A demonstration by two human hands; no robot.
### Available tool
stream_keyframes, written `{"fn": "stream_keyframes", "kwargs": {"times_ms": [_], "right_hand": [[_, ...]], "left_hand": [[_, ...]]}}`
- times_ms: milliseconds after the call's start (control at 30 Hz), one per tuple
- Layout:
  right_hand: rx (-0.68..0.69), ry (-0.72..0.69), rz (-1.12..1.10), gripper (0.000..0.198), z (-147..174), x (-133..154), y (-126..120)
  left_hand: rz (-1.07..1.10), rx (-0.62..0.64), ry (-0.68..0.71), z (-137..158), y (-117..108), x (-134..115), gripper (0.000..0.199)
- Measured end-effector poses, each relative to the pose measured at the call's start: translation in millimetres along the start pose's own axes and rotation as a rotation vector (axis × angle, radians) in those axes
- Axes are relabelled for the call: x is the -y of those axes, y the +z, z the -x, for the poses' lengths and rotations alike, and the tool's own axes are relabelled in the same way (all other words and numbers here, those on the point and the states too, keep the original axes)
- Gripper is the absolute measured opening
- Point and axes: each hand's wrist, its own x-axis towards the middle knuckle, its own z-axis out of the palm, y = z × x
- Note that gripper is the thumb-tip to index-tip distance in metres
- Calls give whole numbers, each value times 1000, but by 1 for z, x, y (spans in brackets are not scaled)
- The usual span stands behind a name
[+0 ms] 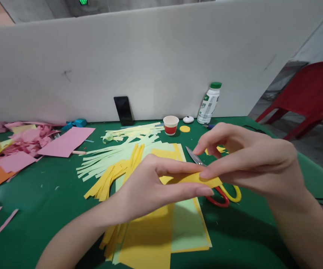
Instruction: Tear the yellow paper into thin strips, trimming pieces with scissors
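A narrow folded piece of yellow paper (189, 180) is held above the table between both hands. My left hand (147, 190) is closed on it, thumb below and fingers above. With thumb and fingertips, my right hand (257, 160) pinches the paper near its right end. Underneath lie a yellow sheet (150, 235) and light green sheets (191, 228). Scissors (196, 158) with red and yellow handles rest on the table, partly hidden by my right hand. Cut yellow strips (105, 183) and fringed pale green paper (94, 164) lie to the left.
Pink paper scraps (32, 142) are heaped at the left of the green table (57, 209). Along the white partition (150, 59) stand a dark phone (123, 111), a paper cup (171, 125), a white case (188, 119) and a bottle (209, 104). A red chair (310, 93) is at right.
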Motion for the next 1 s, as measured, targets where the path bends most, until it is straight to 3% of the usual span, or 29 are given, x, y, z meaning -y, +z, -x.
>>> {"fn": "stream_keyframes", "kwargs": {"times_ms": [100,267,367,600,1000], "right_hand": [[-88,79,19,13,1,4,5],[-190,138,119,9,1,14,14],[-176,147,136,8,1,18,16],[-184,239,37,8,1,19,14],[-195,353,-21,10,-2,16,14]], "left_hand": [[-11,-47,-18,3,2,-1,21],[-90,-138,86,5,0,-3,17],[-18,-63,78,4,-2,-1,16],[474,148,-51,1,-3,3,33],[429,130,-157,-1,-1,4,31]]}}
